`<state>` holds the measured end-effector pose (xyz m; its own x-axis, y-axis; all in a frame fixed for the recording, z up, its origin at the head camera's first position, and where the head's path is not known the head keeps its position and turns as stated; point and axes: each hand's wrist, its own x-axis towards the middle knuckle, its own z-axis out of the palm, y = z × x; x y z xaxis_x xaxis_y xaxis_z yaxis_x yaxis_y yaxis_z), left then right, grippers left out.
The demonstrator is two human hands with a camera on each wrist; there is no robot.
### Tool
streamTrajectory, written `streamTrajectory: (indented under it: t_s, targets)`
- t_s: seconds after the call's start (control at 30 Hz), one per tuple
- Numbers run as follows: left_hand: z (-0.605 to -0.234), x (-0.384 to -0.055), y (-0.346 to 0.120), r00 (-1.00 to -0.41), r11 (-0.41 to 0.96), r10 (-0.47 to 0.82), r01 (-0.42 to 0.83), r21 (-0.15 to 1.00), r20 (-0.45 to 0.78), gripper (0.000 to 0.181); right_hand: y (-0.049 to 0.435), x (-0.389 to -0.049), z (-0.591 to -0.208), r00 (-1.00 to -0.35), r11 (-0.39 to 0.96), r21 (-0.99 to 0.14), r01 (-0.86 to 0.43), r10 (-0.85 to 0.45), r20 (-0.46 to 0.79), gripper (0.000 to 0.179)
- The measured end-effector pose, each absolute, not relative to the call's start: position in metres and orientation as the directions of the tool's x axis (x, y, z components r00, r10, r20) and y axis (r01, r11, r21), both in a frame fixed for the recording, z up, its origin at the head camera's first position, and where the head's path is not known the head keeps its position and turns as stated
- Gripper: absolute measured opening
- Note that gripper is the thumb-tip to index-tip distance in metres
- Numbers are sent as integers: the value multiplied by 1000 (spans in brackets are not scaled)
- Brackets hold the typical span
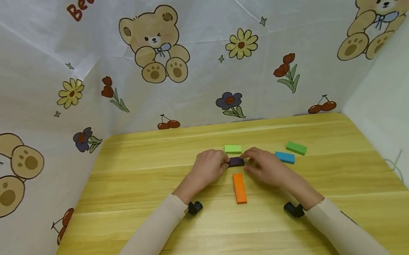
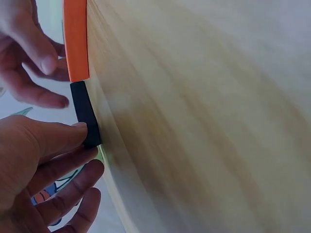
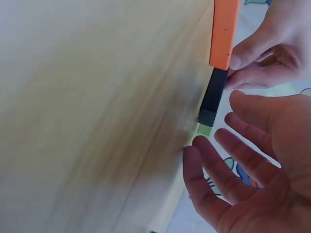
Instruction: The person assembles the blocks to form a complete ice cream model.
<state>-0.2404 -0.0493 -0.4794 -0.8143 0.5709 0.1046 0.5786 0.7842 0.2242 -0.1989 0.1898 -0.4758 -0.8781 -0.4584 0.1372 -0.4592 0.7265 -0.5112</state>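
My left hand pinches a black, rectangular, apparently wooden block on the wood-grain counter; my right hand, loosely spread, holds nothing. An off-centre push could skew the black block into the lime-green, rectangular block behind.

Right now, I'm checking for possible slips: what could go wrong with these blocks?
The dark rectangular block may pivot: the left hand pinches one end, while the right hand seems not to grip it. The light green rectangular block lies just beyond and might be bumped. The blue rectangular block lies close beside the right hand and could be nudged.
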Motion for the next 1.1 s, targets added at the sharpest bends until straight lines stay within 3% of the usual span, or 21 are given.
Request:
streamTrajectory:
  t_s: [0.3,1.1]
  targets:
    - [-477,-241,-46,-809,780,577,586,219,112,17,187,-213,-482,-897,748,-514,-420,-430,108,22]
    - [-477,-233,-50,-798,777,594,602,187,103,15,185,-209,-482,-899,757,-503,-417,-426,103,15]
